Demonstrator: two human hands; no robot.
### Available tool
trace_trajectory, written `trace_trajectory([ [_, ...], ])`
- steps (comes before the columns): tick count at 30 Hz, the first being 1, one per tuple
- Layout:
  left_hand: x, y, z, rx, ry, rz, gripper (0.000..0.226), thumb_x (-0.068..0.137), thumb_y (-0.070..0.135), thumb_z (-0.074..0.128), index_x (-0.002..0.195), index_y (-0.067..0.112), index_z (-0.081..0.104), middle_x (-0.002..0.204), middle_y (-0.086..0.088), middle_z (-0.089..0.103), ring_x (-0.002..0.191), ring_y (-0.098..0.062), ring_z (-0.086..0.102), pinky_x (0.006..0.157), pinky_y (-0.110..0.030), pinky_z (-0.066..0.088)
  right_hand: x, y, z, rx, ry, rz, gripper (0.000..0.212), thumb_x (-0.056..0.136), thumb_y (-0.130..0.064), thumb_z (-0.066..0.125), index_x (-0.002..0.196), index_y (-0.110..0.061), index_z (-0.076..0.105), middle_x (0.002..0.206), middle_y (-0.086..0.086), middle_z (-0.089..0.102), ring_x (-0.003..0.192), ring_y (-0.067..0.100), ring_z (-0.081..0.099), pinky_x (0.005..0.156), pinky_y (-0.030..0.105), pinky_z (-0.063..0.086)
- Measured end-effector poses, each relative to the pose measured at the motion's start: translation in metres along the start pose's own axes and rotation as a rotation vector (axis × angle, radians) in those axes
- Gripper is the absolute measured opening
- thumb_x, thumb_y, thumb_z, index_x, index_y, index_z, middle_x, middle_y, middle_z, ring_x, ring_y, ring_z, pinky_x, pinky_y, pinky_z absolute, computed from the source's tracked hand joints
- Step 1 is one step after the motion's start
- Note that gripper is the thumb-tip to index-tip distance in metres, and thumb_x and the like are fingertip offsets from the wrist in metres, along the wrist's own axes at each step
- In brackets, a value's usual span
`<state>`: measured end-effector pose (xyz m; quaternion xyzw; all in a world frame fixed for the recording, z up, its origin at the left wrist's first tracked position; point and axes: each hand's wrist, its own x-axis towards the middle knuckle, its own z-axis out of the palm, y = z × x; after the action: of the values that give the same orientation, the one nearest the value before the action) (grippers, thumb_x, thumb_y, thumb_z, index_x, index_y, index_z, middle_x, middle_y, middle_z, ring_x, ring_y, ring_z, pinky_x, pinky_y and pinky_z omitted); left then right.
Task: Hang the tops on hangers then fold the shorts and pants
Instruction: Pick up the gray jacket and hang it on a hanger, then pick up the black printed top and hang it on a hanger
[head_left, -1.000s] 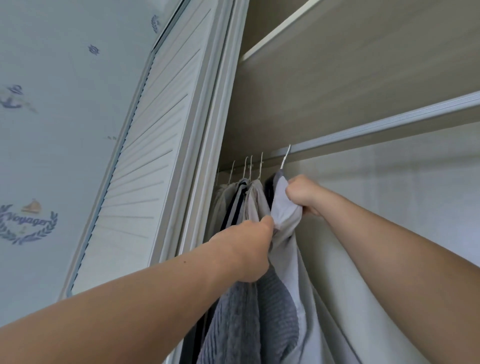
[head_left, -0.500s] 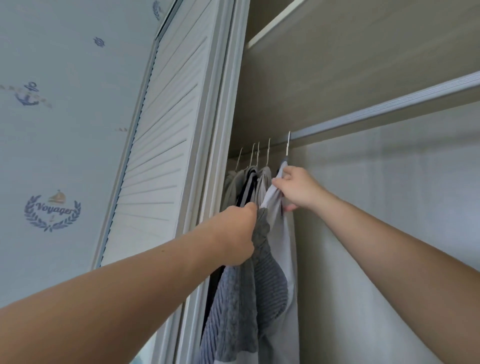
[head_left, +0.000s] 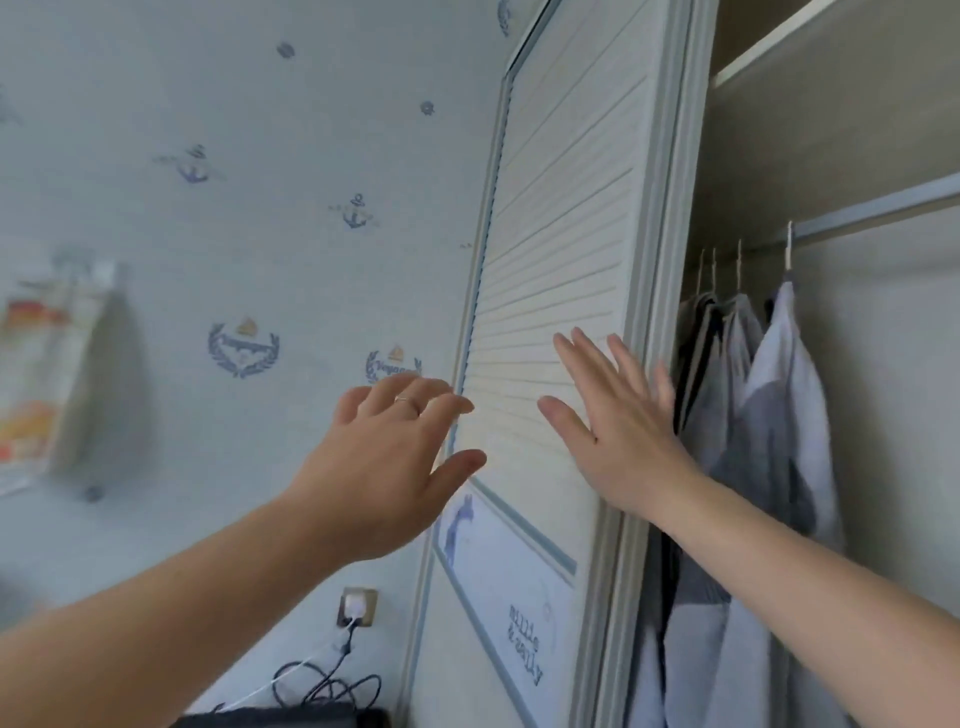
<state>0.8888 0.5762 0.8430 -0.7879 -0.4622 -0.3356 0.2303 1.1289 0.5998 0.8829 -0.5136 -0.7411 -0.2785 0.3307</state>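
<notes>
Left hand (head_left: 384, 467) and right hand (head_left: 623, 441) each show a loose, empty grip with fingers spread, in front of the louvred door (head_left: 561, 249), while the tops (head_left: 779, 395) hang on hangers (head_left: 789, 249) from the closet rail (head_left: 883, 205) just right.

My single head-worn view, wide-angle, looking up and forward, close on the louvred wardrobe door (head_left: 561, 249), wallpapered wall (head_left: 208, 260) off to my left, hanging rail (head_left: 883, 205) in the upper right corner
</notes>
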Motion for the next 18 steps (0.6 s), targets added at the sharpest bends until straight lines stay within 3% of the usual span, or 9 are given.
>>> trace_trajectory([
  [4,-0.099,-0.053,-0.034,0.078,-0.082,-0.165,0.079,0.086,0.074,-0.003,0.154,0.039,0.017,0.167,0.008,0.010,0.153,-0.019,-0.004,0.123,-0.045,0.003,-0.028,-0.104,0.028,0.125,-0.126,-0.106,0.074,0.087,-0.076,0.003,0.153,-0.046,-0.010,0.167,-0.017,-0.007,0.152,0.010,-0.019,0.120,0.051,-0.016],
  [9,-0.233,-0.108,-0.082,0.200,-0.159,-0.368,0.078,0.086,0.078,-0.006,0.157,0.043,-0.006,0.166,0.012,-0.014,0.148,-0.013,-0.030,0.122,-0.047,-0.014,-0.078,-0.236,0.054,0.285,-0.256,-0.264,0.079,0.083,-0.081,-0.001,0.152,-0.047,-0.017,0.166,-0.016,-0.012,0.151,0.010,-0.022,0.120,0.053,-0.016],
  [13,-0.346,-0.134,-0.127,0.287,-0.212,-0.574,0.075,0.085,0.079,-0.009,0.152,0.048,-0.016,0.163,0.015,-0.025,0.144,-0.010,-0.038,0.121,-0.049,-0.016,-0.120,-0.335,0.068,0.433,-0.368,-0.416,0.079,0.081,-0.084,-0.003,0.149,-0.050,-0.024,0.164,-0.020,-0.016,0.149,0.006,-0.025,0.120,0.051,-0.018],
  [18,-0.484,-0.136,-0.179,0.356,-0.256,-0.855,0.074,0.085,0.080,-0.004,0.151,0.051,-0.016,0.161,0.019,-0.026,0.144,-0.008,-0.037,0.121,-0.047,-0.017,-0.177,-0.458,0.081,0.556,-0.479,-0.629,0.079,0.082,-0.082,-0.003,0.150,-0.047,-0.020,0.166,-0.018,-0.012,0.152,0.010,-0.018,0.120,0.053,-0.014],
])
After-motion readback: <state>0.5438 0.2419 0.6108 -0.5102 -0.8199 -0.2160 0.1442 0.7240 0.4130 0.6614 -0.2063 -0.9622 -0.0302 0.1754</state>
